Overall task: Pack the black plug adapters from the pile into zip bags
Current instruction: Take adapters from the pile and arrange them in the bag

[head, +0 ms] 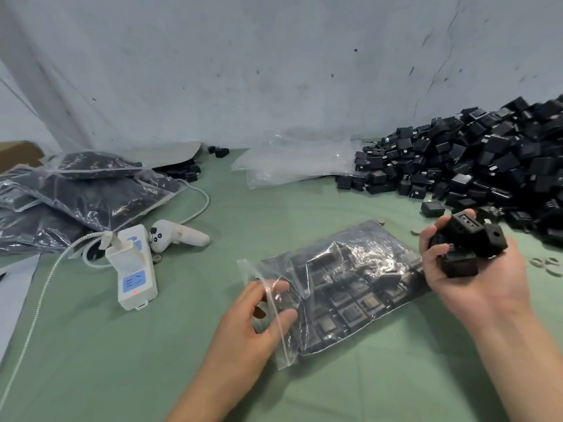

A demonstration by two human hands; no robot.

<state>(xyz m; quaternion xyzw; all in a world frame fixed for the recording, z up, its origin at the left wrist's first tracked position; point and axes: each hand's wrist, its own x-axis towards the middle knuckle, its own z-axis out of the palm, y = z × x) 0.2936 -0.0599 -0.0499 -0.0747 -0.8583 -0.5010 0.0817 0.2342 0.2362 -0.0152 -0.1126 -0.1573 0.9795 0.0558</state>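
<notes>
Crinkly clear zip bag of boxy black adapters flat at centre, our left hand pinching its mouth at seven o'clock, our right hand curled round matte cubes at three o'clock, pile at two, green cloth

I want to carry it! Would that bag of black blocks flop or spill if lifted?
Probably floppy: the zip bag is thin, crinkled film. Likely heavy, being packed with adapters. Its mouth, at the left hand, looks unsealed, so some might slide out.
</notes>
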